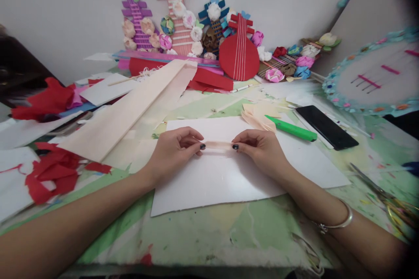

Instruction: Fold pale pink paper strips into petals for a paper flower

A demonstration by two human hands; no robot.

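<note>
A narrow strip of pale peach crepe paper [218, 144] is stretched level between my two hands, just above a white board [209, 183]. My left hand [178, 148] pinches its left end between thumb and forefinger. The right end is pinched the same way by my right hand [258, 148]. Behind my right hand lie some loose peach paper pieces [258, 115] and a bright green utility knife [291, 128], both resting on the board.
To the right are a black phone [327, 126] and scissors [382, 192]. A long folded peach paper sheet [131, 113] and red paper scraps [52, 174] lie left. Along the wall stand decorated instrument models, including a red one [238, 54]. A round blue-edged piece [373, 74] leans at right.
</note>
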